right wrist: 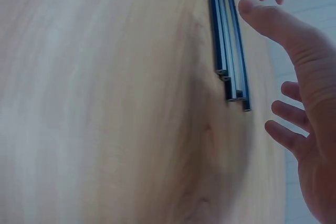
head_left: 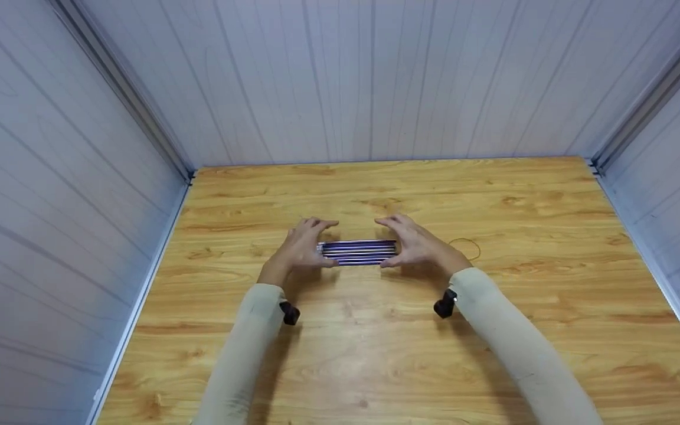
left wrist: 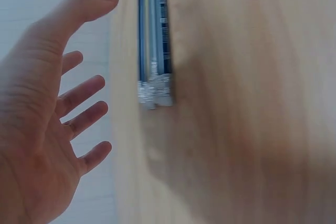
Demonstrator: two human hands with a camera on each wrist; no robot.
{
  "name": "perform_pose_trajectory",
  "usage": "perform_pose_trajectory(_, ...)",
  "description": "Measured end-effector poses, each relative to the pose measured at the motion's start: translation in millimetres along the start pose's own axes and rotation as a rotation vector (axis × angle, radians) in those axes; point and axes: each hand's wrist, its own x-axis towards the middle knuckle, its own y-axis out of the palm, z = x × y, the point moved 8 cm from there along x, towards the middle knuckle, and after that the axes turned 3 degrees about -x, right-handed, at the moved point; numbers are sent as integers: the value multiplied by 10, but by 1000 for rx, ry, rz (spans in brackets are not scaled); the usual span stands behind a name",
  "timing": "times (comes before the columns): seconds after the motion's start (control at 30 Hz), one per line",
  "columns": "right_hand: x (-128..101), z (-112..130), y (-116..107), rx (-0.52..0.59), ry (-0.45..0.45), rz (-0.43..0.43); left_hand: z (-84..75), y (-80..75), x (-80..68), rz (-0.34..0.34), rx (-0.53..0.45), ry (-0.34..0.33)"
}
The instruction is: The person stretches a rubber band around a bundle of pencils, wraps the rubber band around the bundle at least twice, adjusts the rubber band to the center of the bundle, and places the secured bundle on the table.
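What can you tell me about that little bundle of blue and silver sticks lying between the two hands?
The bundle of sticks is a handful of thin, straight rods, blue with silvery parts, perhaps pens or pencils. They lie flat, side by side, on the wooden table, running left to right near its middle. Their ends are uneven, some poking out further than others. The left hand and right hand sit at either end with fingers spread; the wrist views show a gap, so neither grips them.
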Motion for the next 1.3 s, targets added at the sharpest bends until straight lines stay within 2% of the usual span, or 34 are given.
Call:
perform_pose_trajectory(0.1, 2, -4, 78, -14, -12, -7, 55, 73, 3, 11, -10, -15)
perform_pose_trajectory(0.2, 6, -11, 127, -30, -3, -18, 121, 163, 34, 25, -7, -2)
perform_pose_trajectory(0.27, 12, -13, 141, -47, 0, -30, 258, 275, 114, 16, 18, 39)
perform_pose_trajectory(0.43, 24, -27, 171, -88, -6, -50, 448, 433, 230, 1, 42, 74)
perform_pose_trajectory(0.63, 20, -38, 188, -107, 2, -38, 215, 322, 93, 38, -6, 12)
perform_pose_trajectory(0.77, 28, -24, 181, -107, -6, -42, 136, 274, 44, 24, 1, -9)
perform_pose_trajectory(1.03, 81, -67, 249, -73, -58, -43, 136, 288, 22, 14, 6, -51)
perform_pose_trajectory(1.13, 140, -180, 329, -79, -67, -41, 126, 276, 33, 10, 24, -32)
perform_pose_trajectory(1.17, 152, -189, 333, -87, -51, -34, 185, 307, 76, 5, 32, -3)
perform_pose_trajectory(1.27, 191, -237, 377, -87, -32, -10, 182, 298, 89, 22, 48, 12)
perform_pose_trajectory(1.3, 199, -228, 380, -92, -21, 6, 236, 325, 125, 22, 50, 25)
